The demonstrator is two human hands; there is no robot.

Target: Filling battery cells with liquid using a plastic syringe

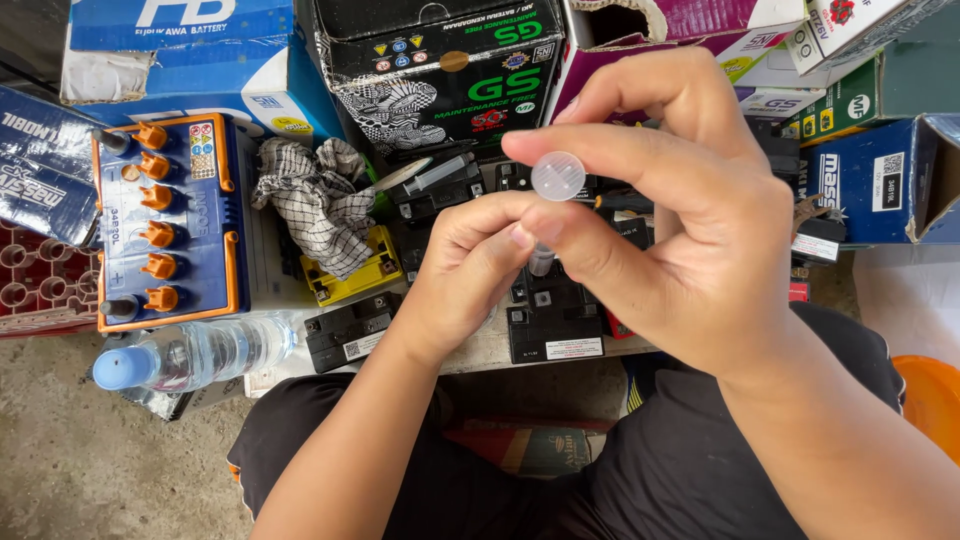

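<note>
pinching a small clear syringe (545,215) above the black batteries (545,320): right hand (690,240) grasps its plunger, left hand (465,275) its barrel; next likely a steady push.

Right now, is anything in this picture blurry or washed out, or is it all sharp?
Head view: even daylight, no hard shadows. The right hand and left hand, close to the lens, look large and slightly soft, as does the translucent round cap they hold. The blue battery with orange caps and water bottle are sharp; bottle shows mild glare.
</note>
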